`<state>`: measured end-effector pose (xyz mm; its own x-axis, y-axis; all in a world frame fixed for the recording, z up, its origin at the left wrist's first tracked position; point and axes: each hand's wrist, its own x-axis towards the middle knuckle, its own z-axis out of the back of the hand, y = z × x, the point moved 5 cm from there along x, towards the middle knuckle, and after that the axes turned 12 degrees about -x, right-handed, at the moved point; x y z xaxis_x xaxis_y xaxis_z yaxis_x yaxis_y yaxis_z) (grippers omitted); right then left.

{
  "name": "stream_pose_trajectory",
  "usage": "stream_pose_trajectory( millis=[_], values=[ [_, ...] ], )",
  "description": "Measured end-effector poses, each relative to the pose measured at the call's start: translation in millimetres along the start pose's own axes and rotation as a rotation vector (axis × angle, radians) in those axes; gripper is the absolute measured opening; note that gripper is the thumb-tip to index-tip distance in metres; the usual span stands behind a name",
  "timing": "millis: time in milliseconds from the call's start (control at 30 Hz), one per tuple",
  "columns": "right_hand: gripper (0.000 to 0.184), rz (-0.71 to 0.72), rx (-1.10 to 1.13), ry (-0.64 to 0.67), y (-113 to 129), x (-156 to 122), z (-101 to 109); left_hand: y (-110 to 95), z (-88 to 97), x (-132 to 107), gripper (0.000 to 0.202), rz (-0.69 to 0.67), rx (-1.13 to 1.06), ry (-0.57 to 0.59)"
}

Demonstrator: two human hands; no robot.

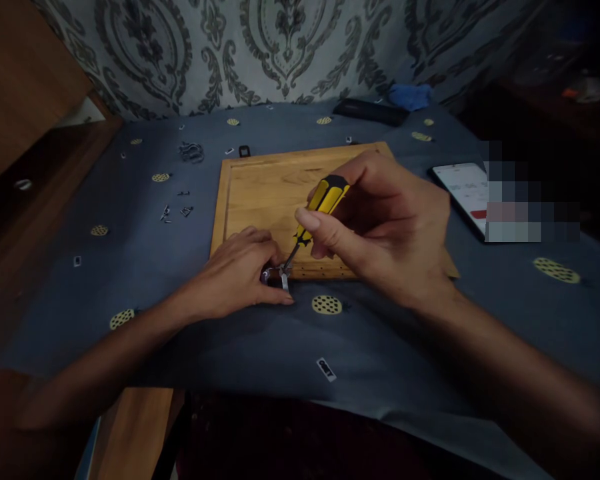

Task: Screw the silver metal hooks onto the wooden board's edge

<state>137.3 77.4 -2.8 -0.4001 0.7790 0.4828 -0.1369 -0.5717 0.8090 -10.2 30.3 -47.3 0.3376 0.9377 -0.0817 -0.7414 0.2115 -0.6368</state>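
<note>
My right hand [380, 227] is closed around a yellow-and-black screwdriver [325, 200], tilted so its thin shaft runs down and left to a small metal part [279, 276]. My left hand [240, 273] pinches that small metal part against the blue cloth at the near edge of a wooden board [260, 193]. The screwdriver tip touches the part between my left fingers. What the part is I cannot make out.
A blue cloth [130, 280] with yellow pineapple prints covers the table. Small screws and metal bits [177, 212] lie scattered at left, a wire tangle [191, 152] behind them. A lit phone [467, 193] lies at right, a dark flat object [370, 111] at the back, a small label [326, 369] near the front.
</note>
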Motion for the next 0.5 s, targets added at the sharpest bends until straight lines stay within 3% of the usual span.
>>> stream_pose_trajectory(
  millis=[367, 500],
  values=[
    [0.039, 0.017, -0.012, -0.001, -0.9, -0.2, 0.8, -0.6, 0.5, -0.5, 0.038, -0.003, 0.001, -0.003],
    [0.04, 0.026, -0.001, 0.052, -0.2, 0.9, -0.4, 0.4, 0.3, -1.2, 0.04, 0.01, -0.011, -0.011]
  ],
)
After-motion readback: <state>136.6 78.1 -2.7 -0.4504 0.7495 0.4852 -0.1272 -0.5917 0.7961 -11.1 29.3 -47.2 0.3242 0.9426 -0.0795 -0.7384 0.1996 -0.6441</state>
